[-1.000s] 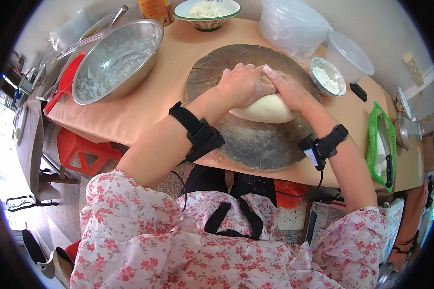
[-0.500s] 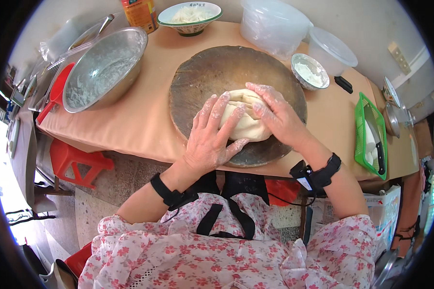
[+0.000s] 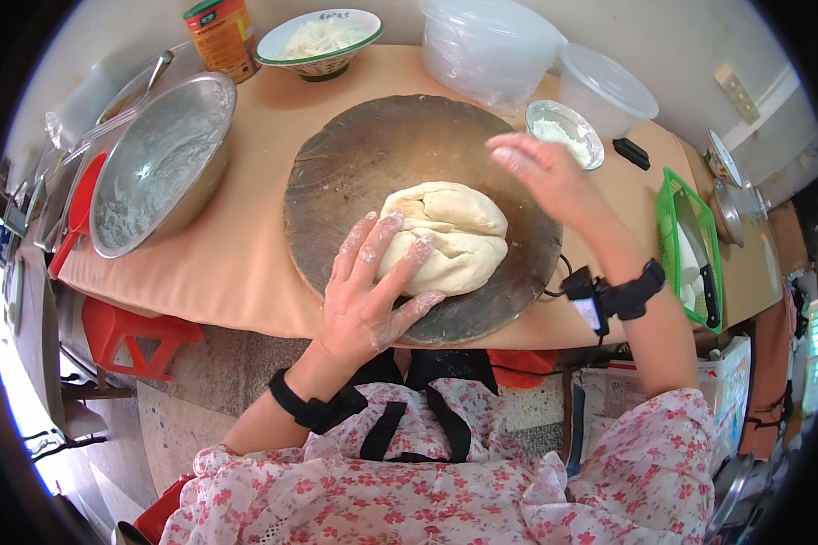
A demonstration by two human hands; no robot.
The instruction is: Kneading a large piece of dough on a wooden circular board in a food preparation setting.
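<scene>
"One view, the head camera's. Where is the dough [image 3: 445, 238]?"

"On the round wooden board [image 3: 382, 145], a little below its middle in the view. It's a pale, rounded lump with a deep crease running across it and smaller folds in its surface."

"And the hands?"

"Apart. The left hand [image 3: 368, 304] has its fingers spread over the near left side of the dough, the fingertips resting against it. The right hand [image 3: 550, 177] is away from the dough, fingers loosely extended side by side, over the board's far right edge and just beside the flour bowl [image 3: 563, 132]. How high it is I can't tell."

"Anything on the skin?"

"White flour or dough on the fingers of both. Each wrist wears a black strap with a small device: left strap [image 3: 311, 400], right strap [image 3: 629, 292]."

"What else is on the desk [image 3: 264, 182]?"

"To the left, a big metal bowl [image 3: 159, 168], tilted, its inside streaked white, with a red scoop [image 3: 80, 200] beside it. At the far side, an orange tin [image 3: 223, 41] stands next to a footed bowl [image 3: 320, 45] of pale shreds. Farther right are a large clear tub [image 3: 491, 54] and a smaller tub [image 3: 604, 86]."

"And at the right end?"

"A green basket [image 3: 668, 213] holding white pieces [image 3: 689, 259], too partly hidden to name, and a black-handled knife [image 3: 710, 295]."

"Below the desk?"

"A red stool [image 3: 136, 336], on the left."
</scene>
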